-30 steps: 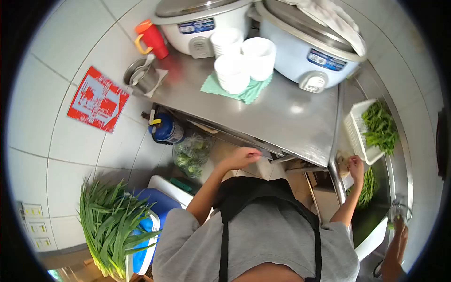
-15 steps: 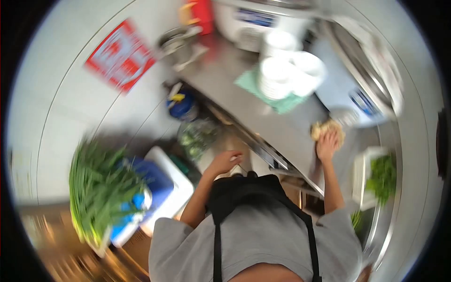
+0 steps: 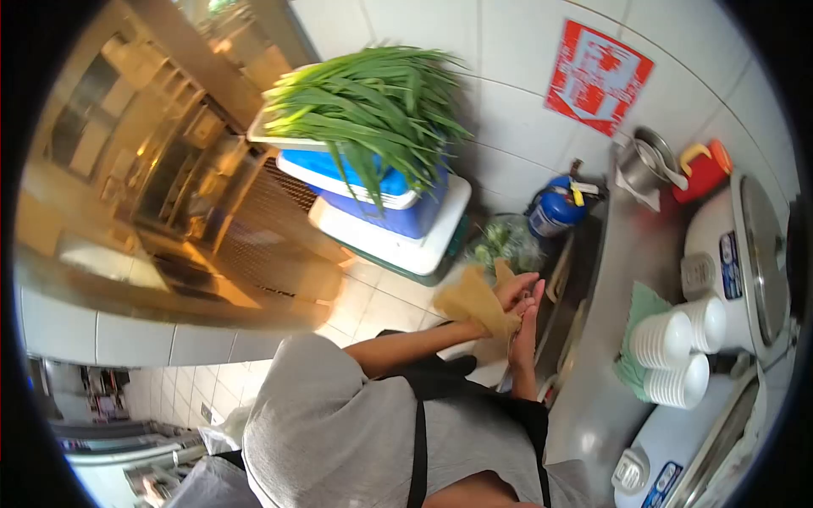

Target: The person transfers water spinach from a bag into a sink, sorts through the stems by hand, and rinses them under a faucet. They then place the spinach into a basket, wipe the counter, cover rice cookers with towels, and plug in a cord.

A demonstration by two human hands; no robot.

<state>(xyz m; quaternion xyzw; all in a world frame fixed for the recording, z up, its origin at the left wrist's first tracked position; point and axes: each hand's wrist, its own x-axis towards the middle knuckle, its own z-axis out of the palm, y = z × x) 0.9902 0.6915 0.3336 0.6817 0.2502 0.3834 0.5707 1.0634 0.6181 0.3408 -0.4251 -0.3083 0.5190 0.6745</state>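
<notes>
My left hand (image 3: 511, 292) and my right hand (image 3: 525, 330) are pressed together in front of my apron, by the counter's front edge. A tan cloth (image 3: 468, 298), blurred by motion, hangs about my left wrist and passes in between the hands. Both hands appear closed on it, though the exact hold of the right fingers is partly hidden. Just beyond the hands, a clear plastic bag of greens (image 3: 506, 241) sits on the floor beside a blue gas canister (image 3: 555, 207).
The steel counter (image 3: 584, 339) runs along my right, bearing stacked white cups (image 3: 660, 340) on a green cloth (image 3: 641, 309), a large cooker (image 3: 720, 245) and a metal pot (image 3: 645, 161). Long green leaves (image 3: 381, 110) lie atop a blue crate (image 3: 406, 216) ahead left.
My view has swung left. My right hand has left the countertop and met my left hand, bringing the tan cloth off the surface and up between them.
</notes>
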